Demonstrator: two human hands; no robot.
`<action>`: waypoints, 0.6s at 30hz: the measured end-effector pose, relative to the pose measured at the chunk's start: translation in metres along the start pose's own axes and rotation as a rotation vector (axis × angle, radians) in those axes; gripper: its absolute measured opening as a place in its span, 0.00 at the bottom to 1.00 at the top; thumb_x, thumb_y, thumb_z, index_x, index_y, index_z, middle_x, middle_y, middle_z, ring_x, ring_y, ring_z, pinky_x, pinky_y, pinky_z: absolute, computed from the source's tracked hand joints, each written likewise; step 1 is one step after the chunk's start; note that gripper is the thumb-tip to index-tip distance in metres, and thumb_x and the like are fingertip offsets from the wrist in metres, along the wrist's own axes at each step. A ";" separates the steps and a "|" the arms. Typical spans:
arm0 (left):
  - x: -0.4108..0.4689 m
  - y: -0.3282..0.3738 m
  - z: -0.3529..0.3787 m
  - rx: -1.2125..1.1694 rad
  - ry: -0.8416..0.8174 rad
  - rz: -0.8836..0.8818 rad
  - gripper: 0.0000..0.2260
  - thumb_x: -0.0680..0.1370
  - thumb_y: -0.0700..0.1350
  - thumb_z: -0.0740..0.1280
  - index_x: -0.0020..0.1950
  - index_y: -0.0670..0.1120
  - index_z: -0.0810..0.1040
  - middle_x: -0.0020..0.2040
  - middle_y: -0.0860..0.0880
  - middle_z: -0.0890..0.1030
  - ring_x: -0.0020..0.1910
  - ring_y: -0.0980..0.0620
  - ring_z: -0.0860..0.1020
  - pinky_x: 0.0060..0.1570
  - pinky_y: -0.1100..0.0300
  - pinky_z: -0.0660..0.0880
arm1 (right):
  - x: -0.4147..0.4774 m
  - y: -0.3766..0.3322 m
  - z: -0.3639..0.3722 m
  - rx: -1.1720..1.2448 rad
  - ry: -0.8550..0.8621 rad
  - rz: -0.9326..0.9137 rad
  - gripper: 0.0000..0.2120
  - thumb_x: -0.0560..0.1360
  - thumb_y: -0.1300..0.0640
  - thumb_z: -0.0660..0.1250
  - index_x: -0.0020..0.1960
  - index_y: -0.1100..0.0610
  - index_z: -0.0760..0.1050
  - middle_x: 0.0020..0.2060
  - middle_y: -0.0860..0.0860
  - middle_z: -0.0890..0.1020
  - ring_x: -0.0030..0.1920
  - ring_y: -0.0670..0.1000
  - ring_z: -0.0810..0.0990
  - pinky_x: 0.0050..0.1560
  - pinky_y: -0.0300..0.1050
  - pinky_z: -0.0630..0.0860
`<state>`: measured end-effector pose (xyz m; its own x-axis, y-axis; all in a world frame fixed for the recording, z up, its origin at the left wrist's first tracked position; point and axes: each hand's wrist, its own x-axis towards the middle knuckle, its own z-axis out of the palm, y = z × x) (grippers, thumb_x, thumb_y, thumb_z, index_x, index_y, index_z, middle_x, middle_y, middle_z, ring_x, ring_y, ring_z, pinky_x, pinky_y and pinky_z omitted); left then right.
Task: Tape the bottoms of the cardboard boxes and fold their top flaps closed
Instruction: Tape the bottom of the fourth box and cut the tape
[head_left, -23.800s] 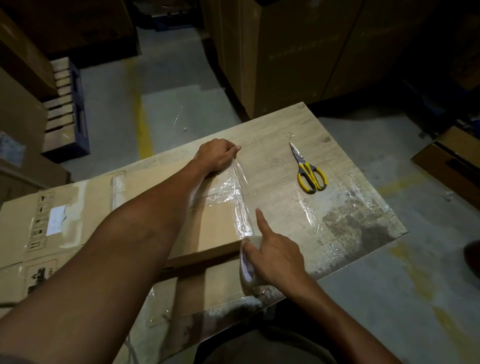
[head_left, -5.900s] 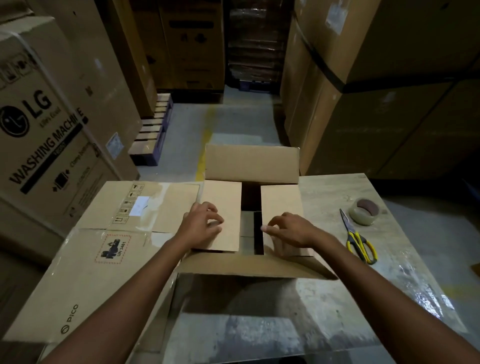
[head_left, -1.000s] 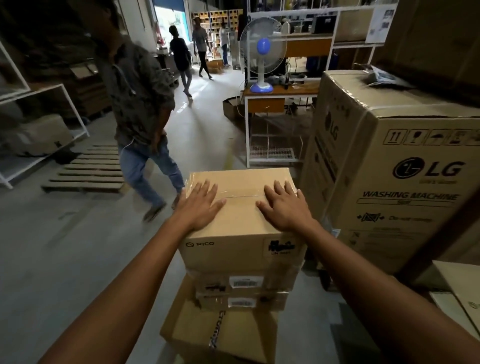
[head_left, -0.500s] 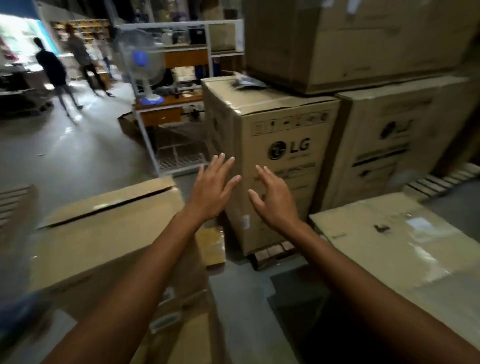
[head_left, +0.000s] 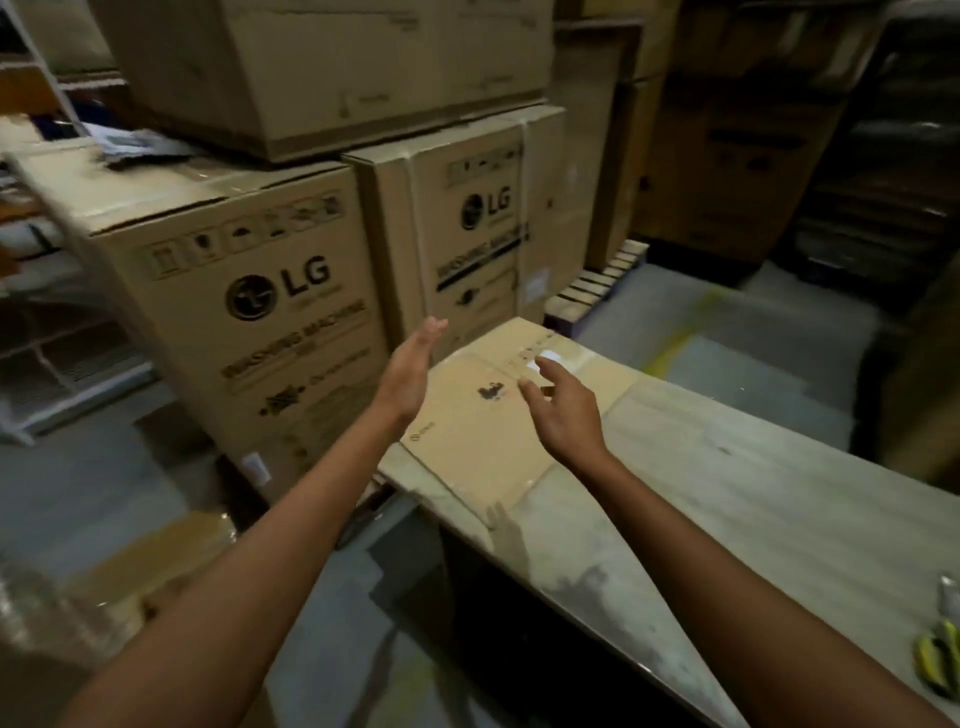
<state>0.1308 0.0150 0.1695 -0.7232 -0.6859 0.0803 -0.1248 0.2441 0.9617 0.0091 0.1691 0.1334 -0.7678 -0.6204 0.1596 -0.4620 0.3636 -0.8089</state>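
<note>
**Now empty-handed, reaching for the flat box**

Neither hand holds anything. My left hand (head_left: 410, 371) is turned edge-on with straight fingers, by the left side of the flattened cardboard box (head_left: 467, 441). My right hand (head_left: 566, 413) hovers over the box's middle, fingers loosely spread. As far as I can tell, neither hand touches it yet. I judge they are set this wide so I can take the box by both sides and lift it open.

The box lies flat at the far left end of the table (head_left: 727, 493), right along the table's edge, which should let my left fingers slip under it. Its bottom is not yet formed, so squaring it up comes before any taping.

The scissors (head_left: 940, 660), yellow-handled, lie at the near right end of the table, well apart from the box, probably kept there for cutting tape. I cannot make out a tape roll. Left of the box, big washing-machine cartons (head_left: 270, 312) stand stacked.
</note>
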 end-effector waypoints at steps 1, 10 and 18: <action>0.004 -0.004 0.012 -0.149 -0.007 -0.074 0.30 0.81 0.64 0.49 0.75 0.47 0.69 0.75 0.46 0.68 0.75 0.49 0.65 0.76 0.48 0.57 | 0.004 0.012 -0.008 0.111 0.015 0.083 0.25 0.81 0.44 0.61 0.74 0.55 0.70 0.69 0.54 0.75 0.65 0.55 0.76 0.67 0.52 0.72; 0.067 -0.054 0.072 -0.395 -0.061 -0.353 0.37 0.80 0.69 0.42 0.75 0.47 0.68 0.74 0.43 0.70 0.74 0.45 0.67 0.74 0.44 0.59 | 0.045 0.106 -0.027 0.979 0.069 0.755 0.33 0.82 0.36 0.52 0.78 0.57 0.60 0.68 0.61 0.73 0.64 0.60 0.75 0.55 0.57 0.78; 0.149 -0.129 0.108 -0.145 -0.204 -0.440 0.27 0.83 0.62 0.50 0.72 0.46 0.71 0.67 0.48 0.74 0.68 0.48 0.71 0.70 0.48 0.64 | 0.094 0.170 0.023 1.016 0.127 0.938 0.34 0.81 0.35 0.52 0.77 0.58 0.60 0.70 0.63 0.70 0.66 0.61 0.73 0.64 0.60 0.74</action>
<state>-0.0342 -0.0442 0.0295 -0.7432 -0.5508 -0.3798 -0.3626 -0.1454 0.9205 -0.1310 0.1565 -0.0019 -0.6685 -0.3418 -0.6605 0.7227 -0.0892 -0.6853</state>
